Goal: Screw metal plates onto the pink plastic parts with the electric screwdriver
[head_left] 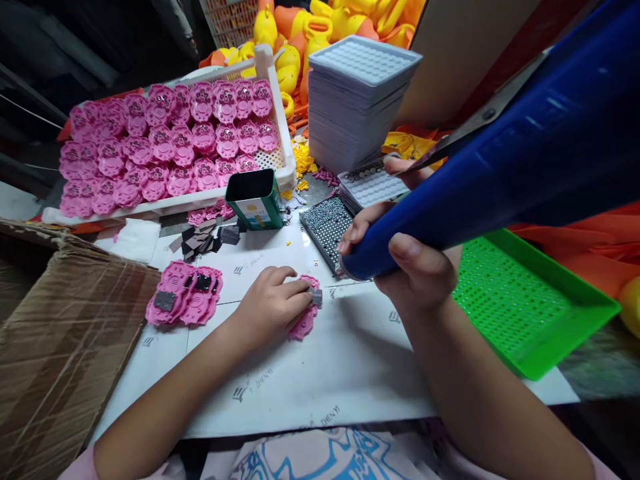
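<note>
The pink part (301, 327) lies on the white sheet (280, 400), grey pad (317, 297) on its face. My left hand (273, 300) presses on it, fingers nearly together; I cannot tell whether the thumb pinches. My right hand (425, 270) grips the blue tool (465, 187) between thumb and fingers. The green tin (271, 211) stands beyond.

Cardboard box (75, 347): brown, near left edge, tape strips on side.
White cloth or tissue (137, 241): crumpled, just beside the box.
Green tin (257, 200): open top, pale label.
Tray stack (356, 117): white, tall, molded cells on top.
Small yellow pieces (303, 160): loose, near the stack.
Yellow-and-orange molded items (287, 70): heaped behind.
Green basket (525, 307): perforated floor, right side.
</note>
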Demonstrator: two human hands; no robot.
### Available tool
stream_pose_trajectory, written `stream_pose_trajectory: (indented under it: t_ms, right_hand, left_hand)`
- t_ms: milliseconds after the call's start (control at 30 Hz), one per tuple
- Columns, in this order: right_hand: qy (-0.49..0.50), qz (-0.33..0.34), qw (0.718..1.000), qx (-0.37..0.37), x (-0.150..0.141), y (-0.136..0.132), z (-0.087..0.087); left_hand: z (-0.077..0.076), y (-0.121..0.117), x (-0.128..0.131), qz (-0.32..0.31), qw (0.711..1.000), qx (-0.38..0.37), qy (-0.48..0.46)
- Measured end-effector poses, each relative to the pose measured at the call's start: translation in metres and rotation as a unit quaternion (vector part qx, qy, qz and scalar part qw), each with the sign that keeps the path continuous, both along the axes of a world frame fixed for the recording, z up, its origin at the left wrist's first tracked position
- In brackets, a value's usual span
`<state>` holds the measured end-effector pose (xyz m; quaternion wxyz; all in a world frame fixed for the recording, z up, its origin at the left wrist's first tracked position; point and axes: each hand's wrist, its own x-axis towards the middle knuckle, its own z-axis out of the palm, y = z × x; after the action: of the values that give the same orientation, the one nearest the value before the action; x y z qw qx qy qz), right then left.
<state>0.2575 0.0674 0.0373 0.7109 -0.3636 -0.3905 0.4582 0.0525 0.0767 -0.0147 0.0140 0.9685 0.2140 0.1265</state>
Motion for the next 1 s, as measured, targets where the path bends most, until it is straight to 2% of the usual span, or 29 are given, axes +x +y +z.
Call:
stream_pose_trajectory:
  t_ms: [167, 367, 600, 800, 1000]
  right_hand:
    - [-0.011, 0.001, 1.0, 0.005, 0.002, 0.002, -0.002]
    - [-0.018, -0.014, 1.0, 0.008, 0.003, 0.003, -0.003]
    - [0.003, -0.01, 1.0, 0.012, 0.003, 0.003, 0.0]
    - [0.002, -0.025, 0.999, 0.023, 0.002, 0.005, 0.0]
    - [-0.008, -0.035, 0.999, 0.027, 0.002, 0.007, -0.002]
  left_hand:
    - [0.0, 0.012, -0.009, -0.028, 0.999, 0.005, -0.021]
    - [-0.003, 0.018, -0.015, -0.037, 0.997, -0.061, 0.006]
    - [-0.004, 0.013, -0.012, -0.041, 0.996, -0.073, -0.044]
    - [-0.009, 0.003, -0.005, -0.037, 0.986, -0.12, -0.112]
    - [-0.01, -0.002, -0.002, -0.034, 0.982, -0.128, -0.132]
